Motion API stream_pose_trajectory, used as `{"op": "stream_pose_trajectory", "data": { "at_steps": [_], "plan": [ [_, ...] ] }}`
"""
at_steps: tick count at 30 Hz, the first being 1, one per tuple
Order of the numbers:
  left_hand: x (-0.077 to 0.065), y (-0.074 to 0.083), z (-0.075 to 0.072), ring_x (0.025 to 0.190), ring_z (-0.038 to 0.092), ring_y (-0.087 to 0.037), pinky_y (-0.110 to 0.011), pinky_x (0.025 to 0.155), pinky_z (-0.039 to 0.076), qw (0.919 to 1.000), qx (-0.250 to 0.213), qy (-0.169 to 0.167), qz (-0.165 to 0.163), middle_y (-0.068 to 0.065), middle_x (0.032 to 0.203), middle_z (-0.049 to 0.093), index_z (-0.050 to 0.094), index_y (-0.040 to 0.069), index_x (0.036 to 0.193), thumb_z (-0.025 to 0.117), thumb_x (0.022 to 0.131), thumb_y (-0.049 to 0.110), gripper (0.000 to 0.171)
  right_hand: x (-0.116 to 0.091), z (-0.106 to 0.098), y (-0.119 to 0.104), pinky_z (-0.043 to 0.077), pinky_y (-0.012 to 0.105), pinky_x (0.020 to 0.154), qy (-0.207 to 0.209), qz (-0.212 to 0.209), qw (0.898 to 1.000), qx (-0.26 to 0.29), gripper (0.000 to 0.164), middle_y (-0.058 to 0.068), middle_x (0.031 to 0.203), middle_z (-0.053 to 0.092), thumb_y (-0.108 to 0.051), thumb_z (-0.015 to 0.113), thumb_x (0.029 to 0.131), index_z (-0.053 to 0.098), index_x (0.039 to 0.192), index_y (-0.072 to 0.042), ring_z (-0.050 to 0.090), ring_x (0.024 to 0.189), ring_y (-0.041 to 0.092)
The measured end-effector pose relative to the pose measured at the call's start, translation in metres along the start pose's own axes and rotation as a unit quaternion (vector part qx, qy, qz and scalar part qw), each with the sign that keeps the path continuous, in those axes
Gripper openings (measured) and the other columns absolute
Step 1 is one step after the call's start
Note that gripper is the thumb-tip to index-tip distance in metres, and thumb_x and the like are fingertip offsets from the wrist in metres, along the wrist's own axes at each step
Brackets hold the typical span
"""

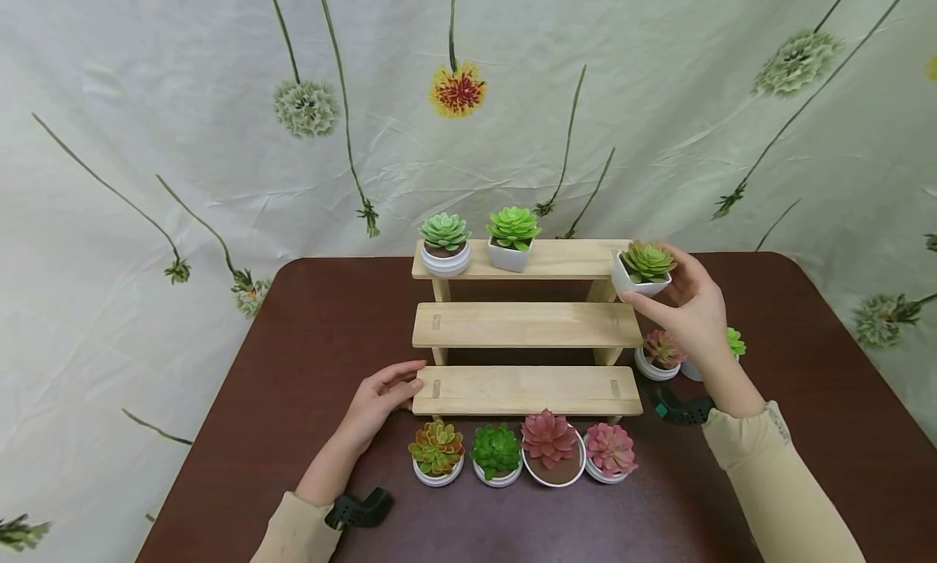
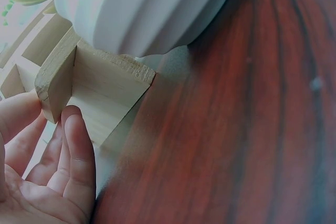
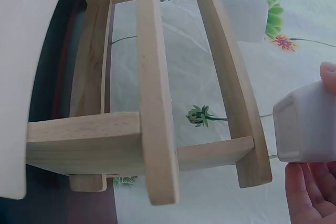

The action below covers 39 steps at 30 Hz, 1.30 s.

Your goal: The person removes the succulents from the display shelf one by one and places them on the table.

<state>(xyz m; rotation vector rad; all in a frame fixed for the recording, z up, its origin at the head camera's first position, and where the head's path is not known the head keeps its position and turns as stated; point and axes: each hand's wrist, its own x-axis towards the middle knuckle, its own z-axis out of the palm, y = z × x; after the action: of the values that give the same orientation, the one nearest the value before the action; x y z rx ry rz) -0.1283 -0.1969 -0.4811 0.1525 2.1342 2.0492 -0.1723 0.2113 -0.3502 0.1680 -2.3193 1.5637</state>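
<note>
A three-tier wooden plant stand (image 1: 527, 325) stands on the table. My left hand (image 1: 376, 402) grips the left end of its lowest board (image 2: 55, 85) between thumb and fingers. In my right hand (image 1: 694, 307) is a green succulent (image 1: 647, 262) in a square white pot (image 3: 310, 124), pinched between thumb and fingers at the right end of the top board. The right wrist view shows a gap between this pot and the board. On the top board's left half sit a pale green succulent (image 1: 444, 232) in a round pot and a bright green succulent (image 1: 513, 228) in a square pot.
Before the stand is a row of potted succulents: orange-green (image 1: 437, 447), dark green (image 1: 497, 451), red (image 1: 549, 439) and pink (image 1: 611, 449). Right of it, partly behind my right arm, are a reddish succulent (image 1: 663, 349) and a green one (image 1: 735, 342). A flowered cloth (image 1: 512, 156) hangs behind.
</note>
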Motion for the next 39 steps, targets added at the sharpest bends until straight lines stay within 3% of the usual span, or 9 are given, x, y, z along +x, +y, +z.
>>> {"op": "stream_pose_trajectory", "data": {
  "at_steps": [7,19,27,35,39],
  "plan": [
    [0.001,-0.001,0.0,0.085,0.062,-0.013,-0.028,0.07,0.052,0.9999,0.0,0.004,-0.012,-0.017,0.118,0.059,0.057,-0.001,0.127,0.065,0.09,0.014,0.041,-0.016,-0.004,0.004,0.043,0.013,0.086,0.001,-0.035,0.999,0.02,0.071,-0.007,0.12,0.054,0.006,0.076,0.073,0.045,0.137,-0.004,0.055,0.105,0.001],
    [0.001,-0.001,0.0,0.086,0.062,-0.013,-0.028,0.07,0.053,0.9999,-0.002,0.003,-0.01,-0.019,0.118,0.058,0.056,-0.001,0.127,0.065,0.09,0.013,0.04,-0.042,-0.01,0.014,0.045,0.013,0.07,-0.018,-0.045,0.998,0.041,0.076,-0.007,0.12,0.053,0.017,0.072,0.07,0.044,0.137,-0.005,0.054,0.1,0.005],
    [0.0,0.0,0.0,0.086,0.062,-0.014,-0.028,0.07,0.053,1.0,0.001,-0.001,0.003,-0.019,0.117,0.058,0.057,-0.001,0.126,0.066,0.089,0.016,0.041,-0.057,-0.015,0.021,0.04,0.013,0.067,-0.01,-0.029,0.999,-0.03,0.079,-0.013,0.121,0.048,0.011,0.077,0.069,0.04,0.138,-0.002,0.051,0.093,0.003],
    [0.0,-0.001,0.0,0.087,0.062,-0.014,-0.028,0.07,0.053,1.0,0.003,-0.002,0.002,-0.019,0.119,0.058,0.057,-0.001,0.126,0.065,0.09,0.015,0.041,-0.069,-0.022,0.028,0.038,0.008,0.082,-0.033,-0.014,0.999,-0.035,0.084,-0.009,0.125,0.042,0.011,0.076,0.069,0.036,0.141,-0.007,0.05,0.102,0.001],
    [0.001,-0.001,0.0,0.086,0.062,-0.014,-0.028,0.069,0.053,1.0,0.006,-0.002,0.002,-0.02,0.118,0.058,0.057,-0.001,0.126,0.065,0.09,0.016,0.041,-0.074,-0.025,0.032,0.042,0.01,0.078,-0.04,-0.019,0.998,-0.033,0.085,-0.01,0.121,0.043,0.014,0.075,0.068,0.036,0.141,-0.006,0.051,0.097,0.002]
  ]
}}
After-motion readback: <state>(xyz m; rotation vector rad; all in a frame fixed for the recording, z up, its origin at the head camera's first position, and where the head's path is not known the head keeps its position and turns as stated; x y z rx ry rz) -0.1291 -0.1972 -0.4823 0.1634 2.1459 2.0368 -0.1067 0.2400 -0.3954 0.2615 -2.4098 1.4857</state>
